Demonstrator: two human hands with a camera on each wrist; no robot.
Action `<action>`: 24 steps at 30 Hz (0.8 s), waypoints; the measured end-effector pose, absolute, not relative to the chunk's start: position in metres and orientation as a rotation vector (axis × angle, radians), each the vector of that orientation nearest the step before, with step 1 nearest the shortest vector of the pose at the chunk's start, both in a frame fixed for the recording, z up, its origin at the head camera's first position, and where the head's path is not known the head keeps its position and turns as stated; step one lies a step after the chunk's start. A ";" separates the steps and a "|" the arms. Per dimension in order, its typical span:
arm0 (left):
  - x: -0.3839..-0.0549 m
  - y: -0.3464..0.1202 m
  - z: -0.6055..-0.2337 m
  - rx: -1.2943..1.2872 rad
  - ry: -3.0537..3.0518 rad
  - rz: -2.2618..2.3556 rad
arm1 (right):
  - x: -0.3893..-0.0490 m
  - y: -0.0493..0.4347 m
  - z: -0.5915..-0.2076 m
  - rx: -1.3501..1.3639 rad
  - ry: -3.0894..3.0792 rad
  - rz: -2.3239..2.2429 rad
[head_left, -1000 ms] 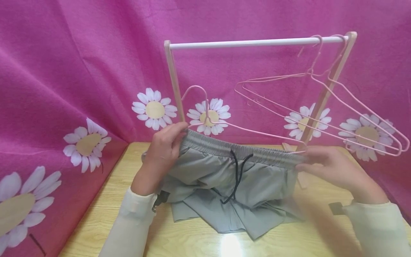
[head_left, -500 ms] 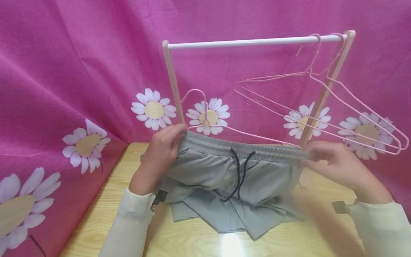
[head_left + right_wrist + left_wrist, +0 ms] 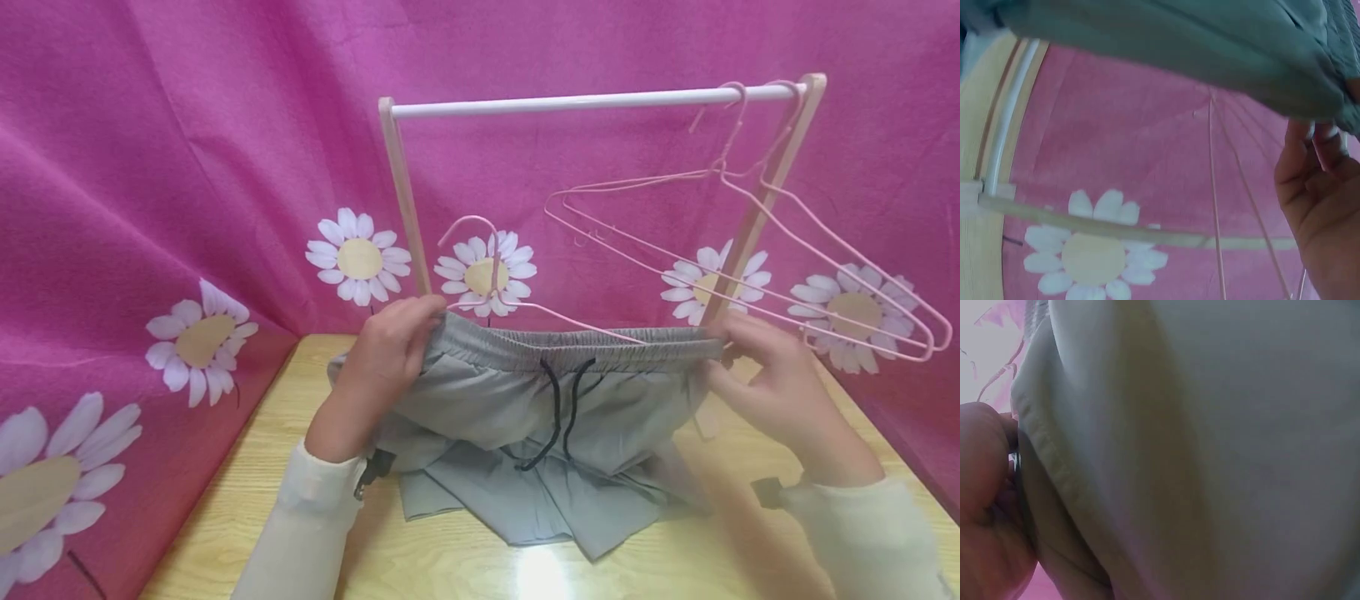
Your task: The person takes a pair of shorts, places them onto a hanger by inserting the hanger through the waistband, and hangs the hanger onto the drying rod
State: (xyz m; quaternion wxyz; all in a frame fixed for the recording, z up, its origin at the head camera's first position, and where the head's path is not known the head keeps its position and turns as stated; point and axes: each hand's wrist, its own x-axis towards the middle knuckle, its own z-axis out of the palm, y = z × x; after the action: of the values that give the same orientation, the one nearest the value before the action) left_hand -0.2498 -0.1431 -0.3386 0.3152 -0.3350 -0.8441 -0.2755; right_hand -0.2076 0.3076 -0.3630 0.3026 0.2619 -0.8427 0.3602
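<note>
Grey shorts [image 3: 480, 400] with a black drawstring [image 3: 557, 408] are held up by the waistband, their legs lying on the table. At the waistband's left end my left hand [image 3: 382, 367] grips the fabric. My right hand [image 3: 780, 392] pinches the waistband's right end, and in the right wrist view its fingers meet the cloth edge. A pink wire hanger [image 3: 558, 315] sits partly inside the waist opening, its hook and shoulders showing above. Its right tip and lower part are hidden by the shorts. Grey cloth [image 3: 1222, 450] fills most of the left wrist view.
Behind the shorts stands a rack with a white rail [image 3: 585, 102] and wooden posts [image 3: 405, 200]. Two pink hangers [image 3: 720, 171] hang at its right end, reaching out above my right hand. A pink flowered cloth [image 3: 247, 167] surrounds the wooden table [image 3: 450, 567].
The hanger's right shoulder has dropped into the waistband and its hook has shifted slightly right and down. My right hand has moved a little left; the waist opening looks wider.
</note>
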 end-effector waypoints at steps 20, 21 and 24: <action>-0.237 -0.129 -0.336 -0.952 -2.173 -0.752 | -0.200 0.264 -0.360 0.815 -2.144 1.023; -0.236 -0.128 -0.336 -0.954 -2.176 -0.748 | -0.199 0.262 -0.360 0.811 -2.148 0.998; -0.235 -0.125 -0.336 -0.971 -2.177 -0.739 | -0.197 0.255 -0.360 0.780 -2.152 0.925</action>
State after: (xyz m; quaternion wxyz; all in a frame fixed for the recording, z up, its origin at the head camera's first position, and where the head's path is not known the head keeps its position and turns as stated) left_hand -0.2350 -0.1252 -0.3360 0.3172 -0.3690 -0.8273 -0.2806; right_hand -0.1973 0.2554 -0.3597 0.3301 0.2981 -0.8229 0.3536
